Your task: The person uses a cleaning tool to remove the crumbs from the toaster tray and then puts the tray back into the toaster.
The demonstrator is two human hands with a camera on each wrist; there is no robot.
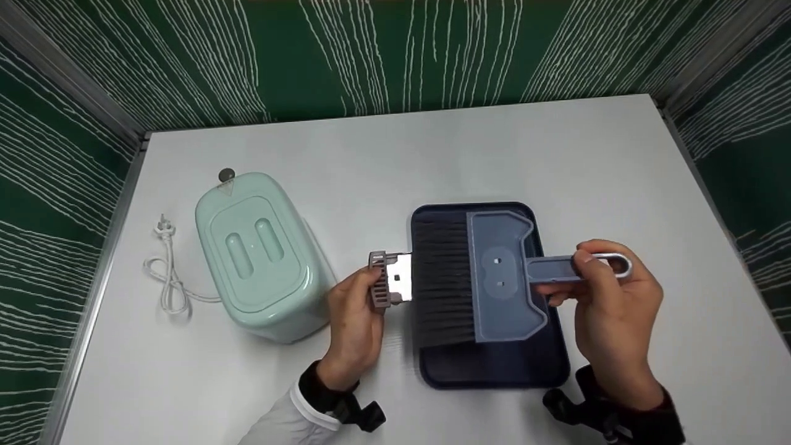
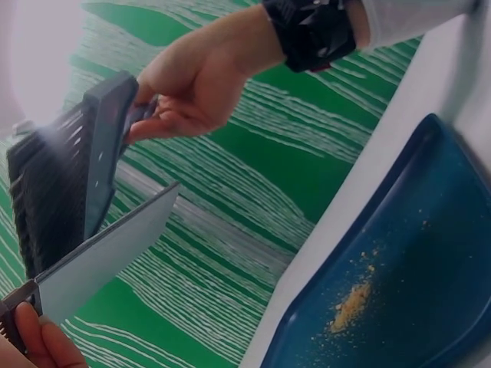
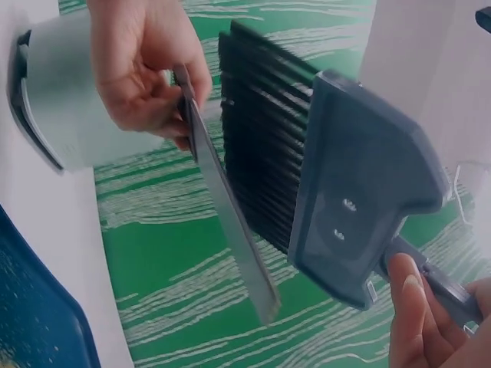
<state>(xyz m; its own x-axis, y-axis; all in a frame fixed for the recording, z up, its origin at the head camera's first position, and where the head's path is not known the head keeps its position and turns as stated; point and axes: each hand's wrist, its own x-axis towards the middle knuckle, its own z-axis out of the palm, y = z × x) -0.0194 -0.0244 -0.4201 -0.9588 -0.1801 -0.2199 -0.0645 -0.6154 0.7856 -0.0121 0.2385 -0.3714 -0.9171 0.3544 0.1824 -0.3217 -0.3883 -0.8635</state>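
Note:
My left hand (image 1: 357,321) pinches the grey slotted end of a toaster crumb tray (image 1: 400,277), a flat metal plate whose far part is hidden under the brush in the head view. My right hand (image 1: 618,309) grips the handle of a blue-grey hand brush (image 1: 503,278) with dark bristles (image 1: 442,284). In the right wrist view the bristles face the plate (image 3: 230,215); whether they touch it I cannot tell. Both are held above a dark blue tray (image 1: 494,371). Yellowish crumbs (image 2: 350,308) lie in that tray in the left wrist view.
At the left stands a mint-green toaster (image 1: 253,247) with a lid on top. Its white cord and plug (image 1: 167,259) lie on the table beside it. Green walls (image 1: 395,62) with white streaks border the white table (image 1: 358,161) at the back and sides.

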